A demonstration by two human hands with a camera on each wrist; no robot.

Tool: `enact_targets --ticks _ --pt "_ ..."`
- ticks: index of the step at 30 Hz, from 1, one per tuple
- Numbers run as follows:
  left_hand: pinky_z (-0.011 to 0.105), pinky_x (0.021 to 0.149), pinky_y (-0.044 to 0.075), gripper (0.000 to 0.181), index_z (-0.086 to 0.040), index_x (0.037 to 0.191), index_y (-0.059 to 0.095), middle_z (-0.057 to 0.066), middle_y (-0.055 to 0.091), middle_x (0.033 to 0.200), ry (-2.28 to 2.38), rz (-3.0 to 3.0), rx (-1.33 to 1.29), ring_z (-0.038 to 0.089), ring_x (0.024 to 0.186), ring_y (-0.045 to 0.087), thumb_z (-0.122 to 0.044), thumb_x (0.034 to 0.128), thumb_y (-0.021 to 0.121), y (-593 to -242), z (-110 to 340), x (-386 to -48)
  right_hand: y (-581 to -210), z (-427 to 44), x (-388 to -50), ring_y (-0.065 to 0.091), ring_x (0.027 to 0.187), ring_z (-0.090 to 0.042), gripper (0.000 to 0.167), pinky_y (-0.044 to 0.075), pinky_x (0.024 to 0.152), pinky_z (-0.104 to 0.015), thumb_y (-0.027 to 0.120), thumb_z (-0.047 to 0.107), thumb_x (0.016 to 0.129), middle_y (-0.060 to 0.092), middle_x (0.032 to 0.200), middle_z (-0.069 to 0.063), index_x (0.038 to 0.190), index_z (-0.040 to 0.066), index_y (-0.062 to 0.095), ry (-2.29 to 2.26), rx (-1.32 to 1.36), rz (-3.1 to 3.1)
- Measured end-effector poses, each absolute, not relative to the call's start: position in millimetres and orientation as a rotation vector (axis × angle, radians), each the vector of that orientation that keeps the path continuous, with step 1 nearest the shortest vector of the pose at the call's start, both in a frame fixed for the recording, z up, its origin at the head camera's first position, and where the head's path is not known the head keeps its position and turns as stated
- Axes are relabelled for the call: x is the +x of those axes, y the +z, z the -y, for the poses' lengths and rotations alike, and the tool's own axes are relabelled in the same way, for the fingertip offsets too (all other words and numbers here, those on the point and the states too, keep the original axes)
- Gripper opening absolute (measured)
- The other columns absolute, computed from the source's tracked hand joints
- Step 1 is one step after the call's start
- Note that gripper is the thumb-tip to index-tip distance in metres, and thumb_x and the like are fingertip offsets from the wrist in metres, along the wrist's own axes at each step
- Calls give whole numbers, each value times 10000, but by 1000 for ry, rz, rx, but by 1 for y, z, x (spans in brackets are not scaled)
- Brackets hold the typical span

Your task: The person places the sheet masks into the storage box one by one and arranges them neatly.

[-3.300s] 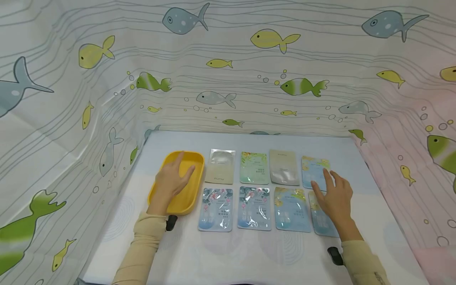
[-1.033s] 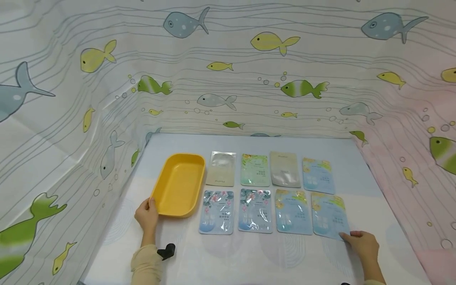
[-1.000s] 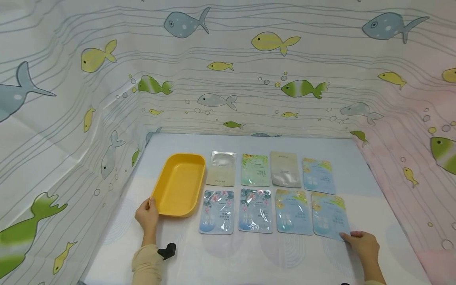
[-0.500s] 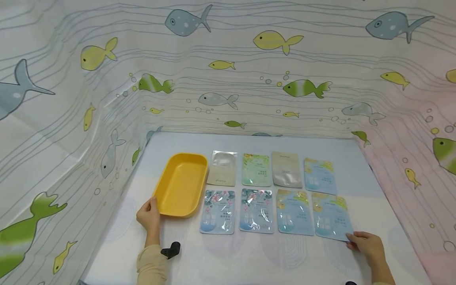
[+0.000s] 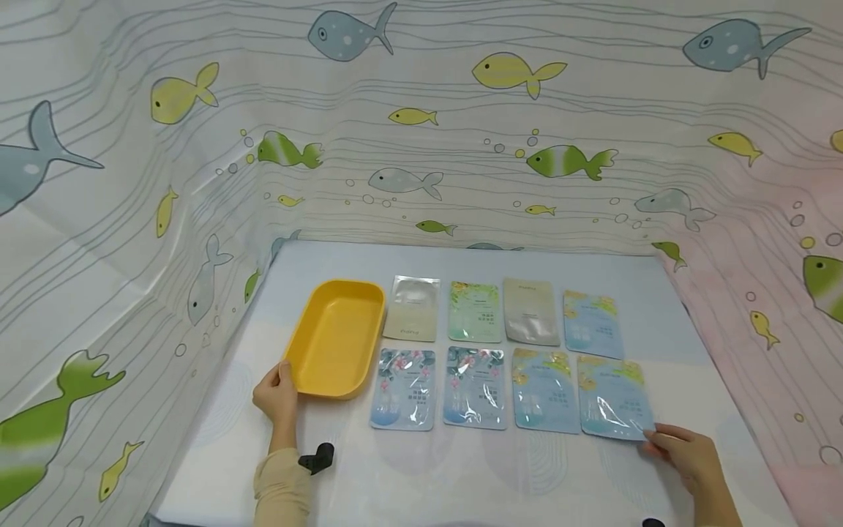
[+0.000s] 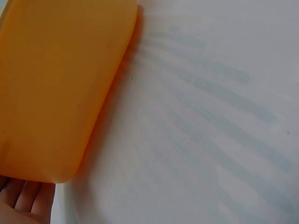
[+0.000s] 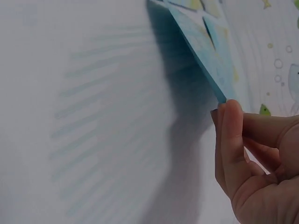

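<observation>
My left hand (image 5: pixel 276 397) grips the near-left rim of a yellow plastic tray (image 5: pixel 336 340); in the left wrist view its fingers lie under the tray's edge (image 6: pixel 51 116). With thumb and fingertips, my right hand (image 5: pixel 688 454) pinches the near-right corner of a blue face mask packet (image 5: pixel 612 399) with yellow flowers. That corner is raised off the table, casting a shadow in the right wrist view, where the packet (image 7: pixel 205 56) is seen almost edge-on above the right hand (image 7: pixel 252 158).
More face mask packets lie in two rows: two pink-flowered ones (image 5: pixel 404 388) (image 5: pixel 474 388), a blue one (image 5: pixel 545 391) and another blue one (image 5: pixel 593 324), a green one (image 5: pixel 475 313), and beige ones (image 5: pixel 413 309) (image 5: pixel 530 312). Fish-patterned cloth (image 5: pixel 408 146) walls the table.
Earlier, the left hand was over the tray and the right above the packets. Since then, the left has taken the tray's rim and the right the packet's corner, which has lifted slightly.
</observation>
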State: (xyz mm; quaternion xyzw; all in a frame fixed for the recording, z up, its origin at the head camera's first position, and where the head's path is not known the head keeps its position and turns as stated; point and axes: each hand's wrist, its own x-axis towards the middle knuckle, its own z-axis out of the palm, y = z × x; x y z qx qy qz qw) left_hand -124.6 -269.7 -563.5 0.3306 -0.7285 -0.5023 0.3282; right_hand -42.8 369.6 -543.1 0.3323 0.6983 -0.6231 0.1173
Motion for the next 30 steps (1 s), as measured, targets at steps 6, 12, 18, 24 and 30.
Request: enact_targets --ticks 6,12,18,24,30 --pt "37 620 367 267 98 1008 688 288 656 995 -1333 1921 864 -186 646 436 -117 894 579 -562 269 -125 -552 -387 -42 689 682 -152 198 542 698 -266 761 8 725 682 728 20 752 195 702 -2012 953 -1943" --pt "41 618 363 267 96 1002 691 288 656 992 -1331 1922 867 -185 643 433 -121 890 582 -561 268 -124 -520 -369 -40 687 664 -156 214 546 688 -280 673 -43 798 672 717 34 758 166 690 -1981 951 -2062" --pt "35 628 362 270 90 1010 690 271 657 1013 -1333 1920 886 -199 650 426 -132 894 588 -563 269 -123 -490 -342 -46 675 626 -135 269 549 676 -292 642 -50 831 648 700 63 730 198 671 -2027 985 -2122" --pt "43 640 367 286 89 1017 688 277 653 1017 -1332 1930 878 -196 657 428 -149 901 581 -562 268 -124 -535 -352 -72 694 693 -182 181 547 687 -322 727 12 793 666 807 30 972 33 704 -2221 827 -2146" --pt "44 620 368 290 89 1013 689 279 655 996 -1332 1916 892 -177 645 443 -154 893 588 -562 267 -125 -601 -356 -113 697 703 -232 344 536 649 -321 805 101 725 652 913 -73 1043 32 695 -2437 675 -2181"
